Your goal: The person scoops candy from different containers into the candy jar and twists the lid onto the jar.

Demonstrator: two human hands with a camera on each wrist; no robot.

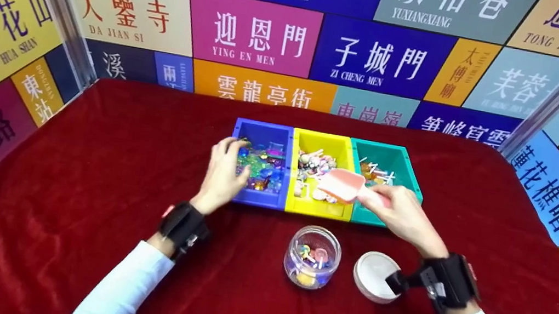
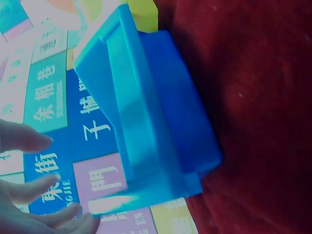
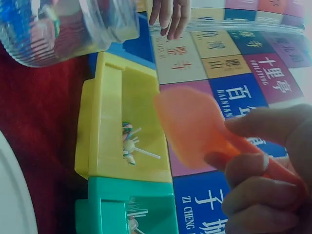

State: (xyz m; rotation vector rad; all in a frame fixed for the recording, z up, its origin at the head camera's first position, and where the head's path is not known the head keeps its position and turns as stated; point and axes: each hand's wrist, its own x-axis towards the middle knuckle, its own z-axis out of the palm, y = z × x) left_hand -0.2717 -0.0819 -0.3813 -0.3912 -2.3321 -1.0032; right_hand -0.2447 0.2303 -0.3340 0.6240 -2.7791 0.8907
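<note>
Three bins stand side by side on the red cloth: a blue bin [image 1: 259, 162] with shiny wrapped sweets, a yellow bin [image 1: 321, 177] with lollipops, and a teal bin [image 1: 386, 167]. My right hand [image 1: 401, 214] grips the handle of a pink scoop [image 1: 342, 184], held over the yellow bin's front right part. In the right wrist view the pink scoop [image 3: 192, 124] hangs above the yellow bin [image 3: 122, 122]. My left hand [image 1: 224, 174] rests with straight fingers at the blue bin's left front edge; the blue bin [image 2: 151, 117] fills the left wrist view.
An open glass jar [image 1: 313, 256] with a few sweets stands in front of the yellow bin. Its white lid [image 1: 375, 275] lies to its right. Printed sign panels wall in the table on three sides.
</note>
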